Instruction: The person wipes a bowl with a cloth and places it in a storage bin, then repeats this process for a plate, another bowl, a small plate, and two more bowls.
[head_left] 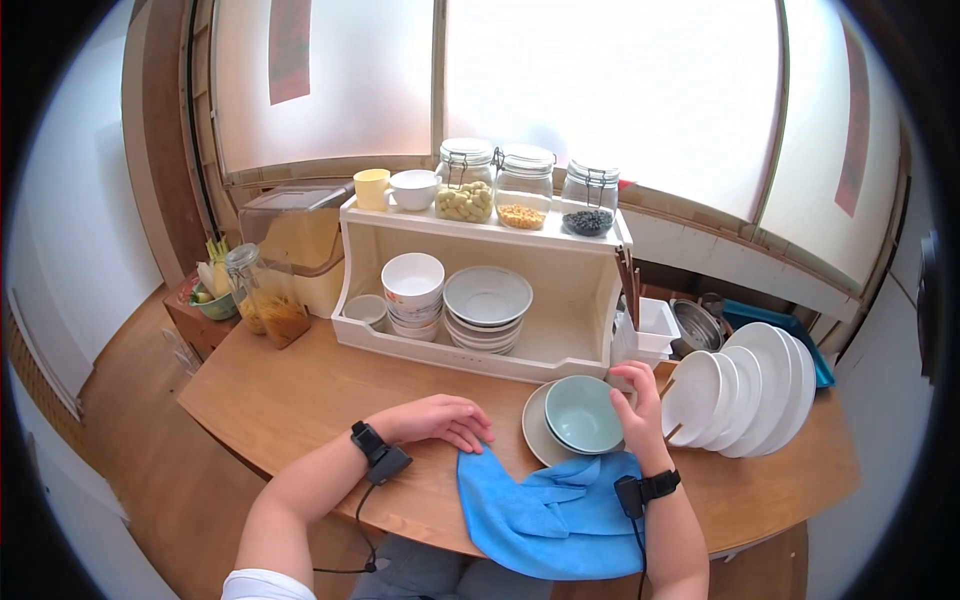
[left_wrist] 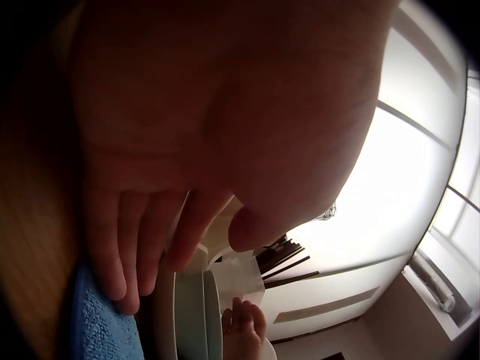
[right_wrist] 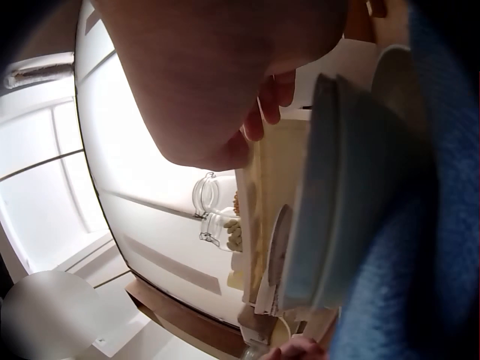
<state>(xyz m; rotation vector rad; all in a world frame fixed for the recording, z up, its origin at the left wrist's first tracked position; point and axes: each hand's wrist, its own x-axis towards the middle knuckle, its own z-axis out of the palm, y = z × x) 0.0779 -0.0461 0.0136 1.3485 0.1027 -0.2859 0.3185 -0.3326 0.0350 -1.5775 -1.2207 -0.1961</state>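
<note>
My left hand (head_left: 440,420) lies low over the wooden table, fingers loosely extended, their tips at the upper left corner of a blue cloth (head_left: 540,520). In the left wrist view the fingers (left_wrist: 139,255) hang relaxed beside the cloth (left_wrist: 109,322), and nothing is gripped. Two stacked pale green bowls (head_left: 583,413) stand on a beige plate (head_left: 534,432) behind the cloth. Just right of them my right hand (head_left: 643,412) is raised, fingers loosely bent, thumb near the rim; whether it touches is unclear. The right wrist view shows the bowls (right_wrist: 330,202) close beside this hand (right_wrist: 225,90).
A cream shelf (head_left: 470,362) at the back holds stacked bowls (head_left: 412,282) and plates (head_left: 487,300), with glass jars (head_left: 465,185) on top. White plates (head_left: 765,390) stand upright in a rack at right. Chopsticks (head_left: 628,285) and a white container (head_left: 652,325) are behind. Pasta jars (head_left: 275,305) stand at left.
</note>
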